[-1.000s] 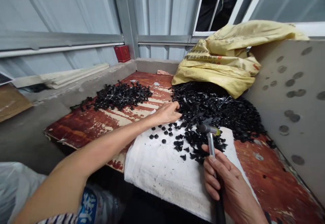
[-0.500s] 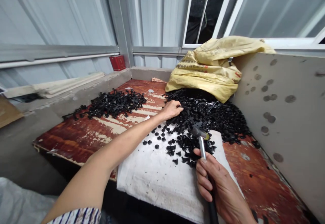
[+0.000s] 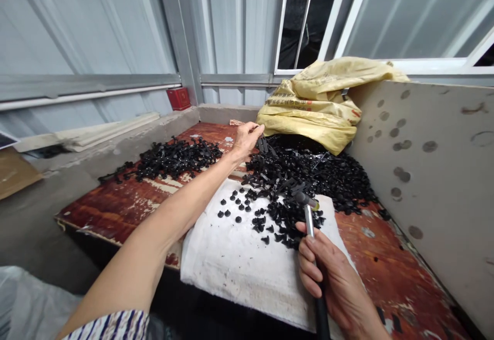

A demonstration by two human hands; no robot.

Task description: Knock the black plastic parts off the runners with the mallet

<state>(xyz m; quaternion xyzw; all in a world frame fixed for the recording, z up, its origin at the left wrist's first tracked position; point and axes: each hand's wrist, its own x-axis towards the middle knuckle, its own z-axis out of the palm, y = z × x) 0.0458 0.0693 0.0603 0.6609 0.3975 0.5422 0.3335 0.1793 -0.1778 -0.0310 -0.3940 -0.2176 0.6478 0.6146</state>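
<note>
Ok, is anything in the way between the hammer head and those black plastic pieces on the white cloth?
Nothing visible is. The right hand holds the small hammer with its head directly over the black plastic pieces on the white cloth. I can't tell whether it is touching them.

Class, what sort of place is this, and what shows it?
Probably a workshop in a metal-walled shed: a worn red bench, heaps of small black parts, a hammer in the right hand.

Yellow woven sack (image 3: 312, 107) slumped against grey spotted partition (image 3: 412, 149); red box (image 3: 178, 99) on concrete ledge (image 3: 116, 137) by metal wall (image 3: 88, 31).
</note>
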